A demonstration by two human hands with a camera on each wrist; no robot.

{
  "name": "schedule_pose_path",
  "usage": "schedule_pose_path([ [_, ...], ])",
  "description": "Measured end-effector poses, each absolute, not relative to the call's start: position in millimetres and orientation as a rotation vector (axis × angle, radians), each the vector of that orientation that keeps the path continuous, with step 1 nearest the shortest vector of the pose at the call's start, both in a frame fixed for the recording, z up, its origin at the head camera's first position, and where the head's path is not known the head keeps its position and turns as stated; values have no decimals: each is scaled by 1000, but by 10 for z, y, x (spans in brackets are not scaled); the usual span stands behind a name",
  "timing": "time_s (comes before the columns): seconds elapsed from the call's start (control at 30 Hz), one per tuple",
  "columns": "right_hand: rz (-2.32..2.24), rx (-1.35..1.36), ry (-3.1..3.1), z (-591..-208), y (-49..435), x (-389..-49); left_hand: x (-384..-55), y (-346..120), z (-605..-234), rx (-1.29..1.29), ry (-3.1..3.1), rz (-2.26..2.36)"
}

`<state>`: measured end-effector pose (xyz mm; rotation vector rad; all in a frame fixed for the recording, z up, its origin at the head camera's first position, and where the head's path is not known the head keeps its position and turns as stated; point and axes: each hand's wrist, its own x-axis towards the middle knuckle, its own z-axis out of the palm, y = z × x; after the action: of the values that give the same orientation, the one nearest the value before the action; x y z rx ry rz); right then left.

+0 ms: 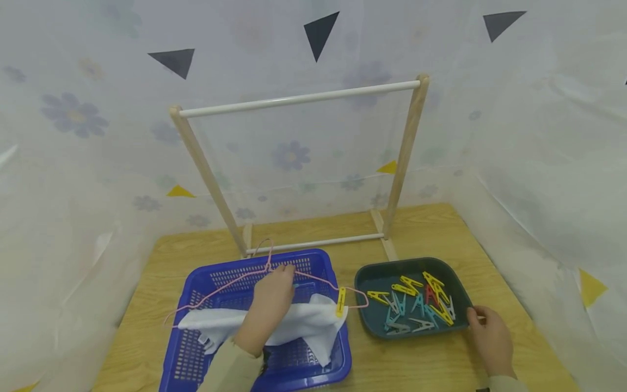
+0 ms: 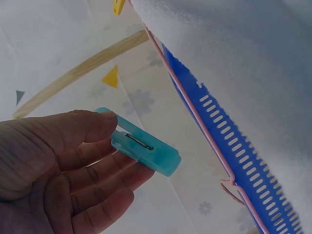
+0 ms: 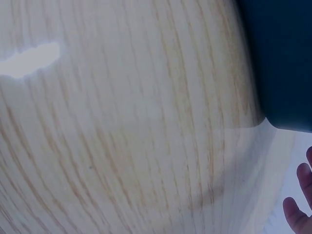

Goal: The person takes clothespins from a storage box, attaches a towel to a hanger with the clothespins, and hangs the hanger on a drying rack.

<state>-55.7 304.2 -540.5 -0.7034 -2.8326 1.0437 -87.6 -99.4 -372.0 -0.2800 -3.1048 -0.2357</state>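
My left hand (image 1: 273, 294) pinches a teal clothespin (image 2: 152, 152) between thumb and fingertips, over the middle of a pink wire hanger (image 1: 268, 267). A white cloth (image 1: 315, 318) hangs on the hanger's lower bar, with a yellow clothespin (image 1: 340, 302) clipped at its right end. Hanger and cloth lie across a blue slotted basket (image 1: 345, 348). At the right, my right hand (image 1: 491, 337) has its thumb and index finger right at the rim of a dark green tray (image 1: 372, 282); in the right wrist view its fingertips (image 3: 303, 178) are loosely bent below the tray.
Yellow, teal, grey and red clothespins (image 1: 431, 296) lie loose in the tray. Behind the basket stands a wooden rack with a white top rod (image 1: 299, 99) and a low rod (image 1: 318, 243). Pale patterned sheeting (image 1: 553, 163) surrounds the wooden table (image 1: 416, 365) at the back and sides.
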Motion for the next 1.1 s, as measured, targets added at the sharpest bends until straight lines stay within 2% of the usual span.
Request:
schedule_pose_path([
  [0.33, 918, -669, -2832, -5844, 3229, -642, -864, -1020, -3716, -262, -3120, -252],
  [0.63, 1046, -699, -2832, -5465, 3069, -571, -850, -1075, -3689, -272, -3118, -296],
  [1.1, 1026, -693, -2830, -5468, 3066, -557, -851, -1187, -3687, -215, -3150, -328],
])
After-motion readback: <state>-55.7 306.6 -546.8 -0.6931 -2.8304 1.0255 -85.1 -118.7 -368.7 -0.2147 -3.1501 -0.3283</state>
